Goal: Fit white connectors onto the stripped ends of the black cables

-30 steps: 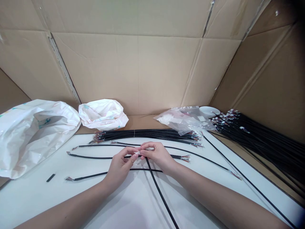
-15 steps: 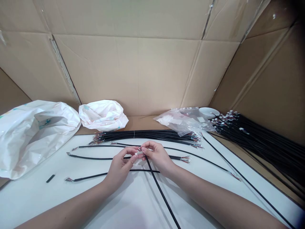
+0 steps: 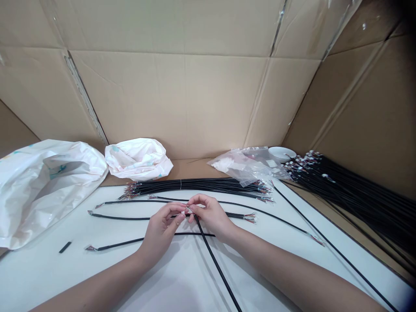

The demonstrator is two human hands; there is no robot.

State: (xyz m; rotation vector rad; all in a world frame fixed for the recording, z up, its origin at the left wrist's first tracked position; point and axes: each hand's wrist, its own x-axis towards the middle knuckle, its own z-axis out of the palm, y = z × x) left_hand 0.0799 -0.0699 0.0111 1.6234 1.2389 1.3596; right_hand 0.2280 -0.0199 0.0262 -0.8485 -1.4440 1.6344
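Observation:
My left hand [image 3: 162,227] pinches a small white connector [image 3: 183,214] between thumb and fingers. Close beside it, my right hand [image 3: 209,216] is closed on the wire end of a black cable [image 3: 212,255], which runs down toward me to the bottom of the view. Thin wires show between the fingertips, but their exact seating in the connector is hidden. Behind and below the hands, several loose black cables [image 3: 121,241] lie across the white table [image 3: 107,281], with bare coloured wires or connectors at their ends.
A tied bundle of black cables [image 3: 201,185] lies at the back. White plastic bags [image 3: 136,158] stand left, a clear bag [image 3: 243,167] of white pieces and a white bowl [image 3: 282,153] back right. Many cables with connectors [image 3: 354,190] are piled at right. A short black strip [image 3: 65,247] lies left.
The fingertips have shifted slightly on the connector and wires, and less of the white connector shows. The whole view has moved a little; the hands remain together.

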